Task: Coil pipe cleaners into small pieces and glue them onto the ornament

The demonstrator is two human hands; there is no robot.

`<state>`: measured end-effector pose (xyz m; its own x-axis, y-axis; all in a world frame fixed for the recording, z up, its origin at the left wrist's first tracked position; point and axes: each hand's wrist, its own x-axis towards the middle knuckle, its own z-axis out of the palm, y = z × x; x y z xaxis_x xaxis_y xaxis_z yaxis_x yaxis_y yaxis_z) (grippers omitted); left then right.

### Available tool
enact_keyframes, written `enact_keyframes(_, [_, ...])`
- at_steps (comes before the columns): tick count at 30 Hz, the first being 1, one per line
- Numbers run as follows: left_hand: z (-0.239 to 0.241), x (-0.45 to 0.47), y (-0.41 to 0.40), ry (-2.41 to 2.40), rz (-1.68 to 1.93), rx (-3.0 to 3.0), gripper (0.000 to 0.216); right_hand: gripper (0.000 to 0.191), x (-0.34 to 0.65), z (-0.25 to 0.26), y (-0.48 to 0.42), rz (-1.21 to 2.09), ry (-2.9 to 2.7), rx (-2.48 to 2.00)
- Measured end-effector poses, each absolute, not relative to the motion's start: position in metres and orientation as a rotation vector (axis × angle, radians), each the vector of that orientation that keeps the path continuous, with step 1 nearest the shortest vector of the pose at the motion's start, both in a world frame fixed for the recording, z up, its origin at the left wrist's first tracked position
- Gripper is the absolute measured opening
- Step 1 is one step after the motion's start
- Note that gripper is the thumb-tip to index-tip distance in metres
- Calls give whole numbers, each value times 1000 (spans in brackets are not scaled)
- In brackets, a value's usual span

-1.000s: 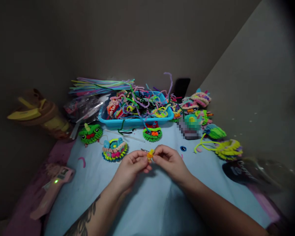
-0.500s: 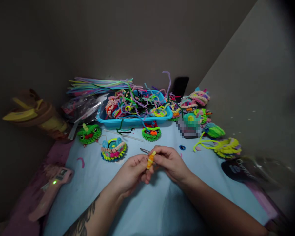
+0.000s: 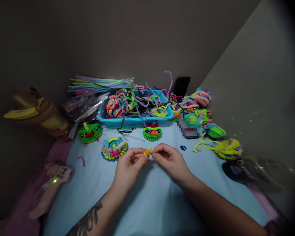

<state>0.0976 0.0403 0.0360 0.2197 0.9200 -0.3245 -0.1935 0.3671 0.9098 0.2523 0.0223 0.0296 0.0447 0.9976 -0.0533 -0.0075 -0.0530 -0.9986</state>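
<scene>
My left hand (image 3: 128, 166) and my right hand (image 3: 168, 160) meet over the light blue cloth (image 3: 147, 203), both pinching a small orange and yellow pipe-cleaner piece (image 3: 147, 152) between their fingertips. The piece lies roughly level between the two hands. Just beyond my left hand sits a round multicoloured pipe-cleaner figure (image 3: 114, 149). A green figure with an orange mouth (image 3: 151, 132) stands behind the hands.
A blue tray (image 3: 135, 120) full of tangled pipe cleaners stands at the back, with a bundle of straight pipe cleaners (image 3: 98, 84) behind it. A green horned figure (image 3: 89, 132) is at left, more figures (image 3: 227, 147) at right, and a pink device with a green light (image 3: 52, 185) at the left edge.
The orange and yellow piece has turned from upright to roughly level between my fingertips, and both hands have shifted slightly.
</scene>
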Motion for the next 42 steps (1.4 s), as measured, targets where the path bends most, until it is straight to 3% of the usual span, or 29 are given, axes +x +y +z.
enact_keyframes(5, [38, 99, 38, 923, 795, 736, 37, 20, 256, 30, 23, 1213, -1125, -1241])
enact_keyframes(13, [43, 99, 33, 742, 603, 669, 37, 26, 256, 23, 22, 1487, -956, -1005])
enact_keyframes(21, [39, 92, 34, 626, 437, 619, 37, 23, 256, 25, 19, 1543, -1022, -936])
enact_keyframes(26, [42, 97, 35, 822, 711, 832, 46, 18, 256, 24, 20, 1367, -1016, -1031])
enact_keyframes(30, [44, 98, 33, 1108, 944, 1163, 30, 18, 253, 23, 20, 1311, -1028, -1130])
enact_keyframes(33, [42, 96, 33, 1149, 915, 1203, 18, 21, 253, 22, 20, 1329, -1019, -1150])
enact_keyframes(42, [40, 96, 37, 754, 645, 904, 39, 22, 263, 17, 25, 1322, -1092, -1060])
